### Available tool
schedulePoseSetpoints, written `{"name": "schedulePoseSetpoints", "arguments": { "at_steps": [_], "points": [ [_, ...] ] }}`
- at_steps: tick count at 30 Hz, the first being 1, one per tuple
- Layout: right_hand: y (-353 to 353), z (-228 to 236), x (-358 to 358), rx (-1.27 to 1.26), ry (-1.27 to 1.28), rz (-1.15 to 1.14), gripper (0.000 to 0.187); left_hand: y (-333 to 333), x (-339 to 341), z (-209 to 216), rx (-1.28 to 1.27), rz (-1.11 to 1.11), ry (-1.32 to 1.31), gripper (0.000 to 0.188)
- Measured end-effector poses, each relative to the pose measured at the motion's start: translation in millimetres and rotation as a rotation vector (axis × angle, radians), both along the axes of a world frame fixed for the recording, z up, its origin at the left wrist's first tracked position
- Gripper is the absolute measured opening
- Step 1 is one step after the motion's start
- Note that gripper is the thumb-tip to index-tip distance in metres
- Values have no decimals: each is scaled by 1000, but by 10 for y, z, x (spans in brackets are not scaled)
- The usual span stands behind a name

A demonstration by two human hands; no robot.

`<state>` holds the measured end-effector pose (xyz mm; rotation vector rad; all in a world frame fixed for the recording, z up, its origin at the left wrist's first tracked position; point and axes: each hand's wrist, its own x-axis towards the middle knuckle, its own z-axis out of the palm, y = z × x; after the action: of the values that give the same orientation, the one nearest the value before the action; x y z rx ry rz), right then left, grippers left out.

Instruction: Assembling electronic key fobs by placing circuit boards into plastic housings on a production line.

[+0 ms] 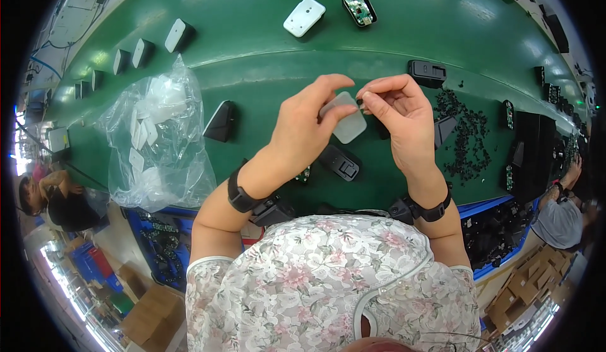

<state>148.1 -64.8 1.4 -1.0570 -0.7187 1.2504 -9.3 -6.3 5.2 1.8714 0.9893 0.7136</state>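
Left hand [304, 113] gripped pale cover [351, 127], right hand [404, 111] pinched small black part [360, 102], seemingly unfitted; white-capped units [140, 53] stood toward worktop's [252, 27] left edge, one board housing [359, 7] uncapped.

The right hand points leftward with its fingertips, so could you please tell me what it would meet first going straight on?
Most likely the pale rounded cover held in the left hand; its edge lies just left of the right hand, though depth there is hard to judge.
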Motion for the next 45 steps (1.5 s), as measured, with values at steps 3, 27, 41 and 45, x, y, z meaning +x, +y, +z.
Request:
{"name": "schedulePoseSetpoints", "arguments": {
  "at_steps": [3,27,41,45],
  "points": [
    [28,-23,-41,49,20,-75,16,31,88,-87,222,-7,-108,20],
    [137,10,-176,388,-1099,-81,9,70,-199,-63,-627,69,-533,15],
    [160,23,-272,224,-930,-14,11,-4,-219,-147,-4,71,-362,12],
    [87,-79,-257,56,-646,81,8,0,-168,-117,113,54,-309,11]
  ]
}}
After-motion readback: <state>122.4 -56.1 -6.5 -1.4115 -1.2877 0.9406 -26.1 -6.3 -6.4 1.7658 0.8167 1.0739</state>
